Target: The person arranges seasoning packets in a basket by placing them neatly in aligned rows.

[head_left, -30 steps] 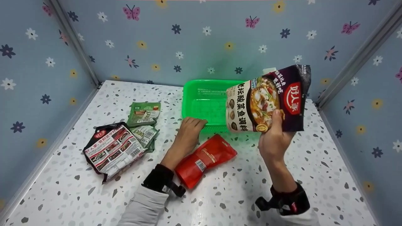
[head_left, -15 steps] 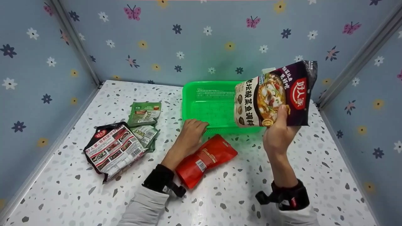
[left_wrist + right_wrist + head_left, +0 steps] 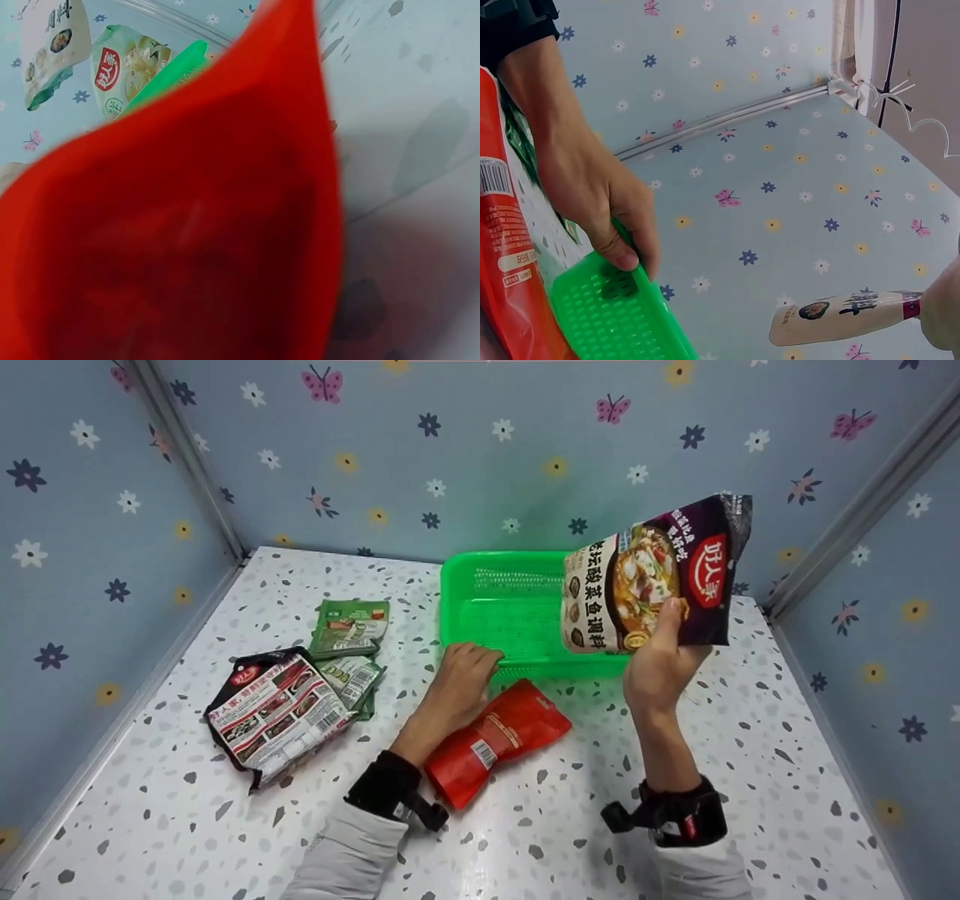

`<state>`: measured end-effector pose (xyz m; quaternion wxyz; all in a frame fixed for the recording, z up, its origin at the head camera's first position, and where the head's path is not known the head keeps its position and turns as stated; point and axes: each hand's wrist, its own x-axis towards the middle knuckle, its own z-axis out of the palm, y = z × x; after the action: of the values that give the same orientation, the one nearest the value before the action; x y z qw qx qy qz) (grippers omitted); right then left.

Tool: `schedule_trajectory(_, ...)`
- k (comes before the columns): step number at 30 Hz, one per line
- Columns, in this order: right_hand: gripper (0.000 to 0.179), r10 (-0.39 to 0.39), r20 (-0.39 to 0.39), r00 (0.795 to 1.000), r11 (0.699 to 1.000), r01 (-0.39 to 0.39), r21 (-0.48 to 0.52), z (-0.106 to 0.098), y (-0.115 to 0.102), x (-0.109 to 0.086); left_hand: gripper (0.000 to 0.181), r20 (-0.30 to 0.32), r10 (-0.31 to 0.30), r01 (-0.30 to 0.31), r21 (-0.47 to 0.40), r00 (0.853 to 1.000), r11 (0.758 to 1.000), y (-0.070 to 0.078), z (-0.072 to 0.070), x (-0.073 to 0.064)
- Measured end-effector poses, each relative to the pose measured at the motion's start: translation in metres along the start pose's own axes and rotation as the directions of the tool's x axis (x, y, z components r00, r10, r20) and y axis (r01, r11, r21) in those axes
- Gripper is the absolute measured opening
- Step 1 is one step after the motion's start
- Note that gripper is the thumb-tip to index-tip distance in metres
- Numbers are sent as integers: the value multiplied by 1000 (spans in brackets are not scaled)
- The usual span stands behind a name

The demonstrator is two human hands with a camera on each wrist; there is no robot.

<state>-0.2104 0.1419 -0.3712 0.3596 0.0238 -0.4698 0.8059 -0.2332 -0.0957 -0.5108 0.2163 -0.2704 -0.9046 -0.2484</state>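
My left hand (image 3: 465, 675) grips the near rim of a green plastic basket (image 3: 502, 666); the right wrist view shows its thumb and fingers round the edge. My right hand (image 3: 660, 679) holds a purple and cream seasoning pouch (image 3: 645, 570) up over the basket's right part, thumb on the printed front. That pouch hides the basket's right end in the head view. A red pouch (image 3: 499, 739) lies on the table beside my left wrist and fills much of the left wrist view. Part of a pale green pouch (image 3: 124, 67) shows beyond the basket there.
On the left of the speckled table (image 3: 540, 840) lies a black and white packet (image 3: 281, 712), overlapping a green packet (image 3: 352, 682). Another green packet (image 3: 349, 626) lies just behind. Flower-patterned walls (image 3: 495, 457) enclose the back and both sides.
My right hand has raised the seasoning pouch slightly and shifted it to the right, uncovering more of the basket. My left hand stays on the basket's rim.
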Motion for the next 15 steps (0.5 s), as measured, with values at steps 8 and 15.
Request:
schedule_trajectory(8, 49, 48, 5, 999, 987, -46, -155, -1, 19, 5, 25, -42, 23, -22, 25, 999, 999, -1, 3, -1)
schedule_trajectory(15, 52, 93, 76, 993, 956, -67, -286, -3, 40, 14, 26, -20, 6, -5, 18, 1000, 1000, -1, 2, 0)
